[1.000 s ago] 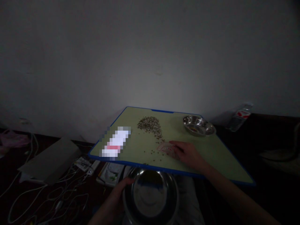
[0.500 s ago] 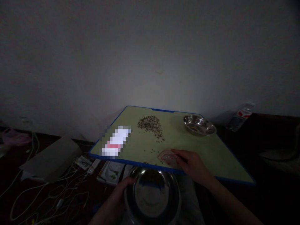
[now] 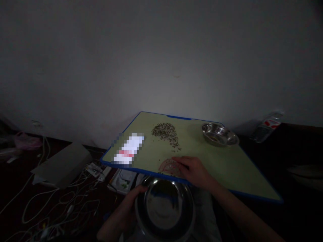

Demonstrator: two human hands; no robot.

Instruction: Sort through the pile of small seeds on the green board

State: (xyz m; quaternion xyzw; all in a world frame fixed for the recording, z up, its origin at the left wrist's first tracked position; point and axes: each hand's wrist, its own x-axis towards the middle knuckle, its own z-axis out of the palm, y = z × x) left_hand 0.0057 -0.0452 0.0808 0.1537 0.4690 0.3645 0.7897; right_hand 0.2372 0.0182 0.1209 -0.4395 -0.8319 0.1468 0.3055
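My right hand (image 3: 193, 172) pinches a clear, half-round protractor (image 3: 168, 166) with red markings, held low against the pale green tabletop (image 3: 227, 171) near its blue front edge. A few small dark seeds lie beside the protractor, at that edge. Just below the edge, my left hand (image 3: 130, 203) grips the left rim of a shiny steel bowl (image 3: 164, 213), its thumb over the rim. The bowl's inside is dark and reflective, so its contents cannot be made out. Farther back on the table spreads a pile of small speckled seeds (image 3: 165, 131), trailing toward me.
A second steel bowl (image 3: 219, 135) stands at the table's right rear, with something small in it. At the left lies a bright, pixelated phone-like object (image 3: 129, 149). A plastic bottle (image 3: 267, 127) is beyond the right edge. Tangled white cables (image 3: 68, 205) and a grey box (image 3: 63, 164) lie left.
My right hand has slid the protractor leftward along the front edge, among the loose seeds there. My left hand still holds the bowl in place. The view has shifted slightly left.
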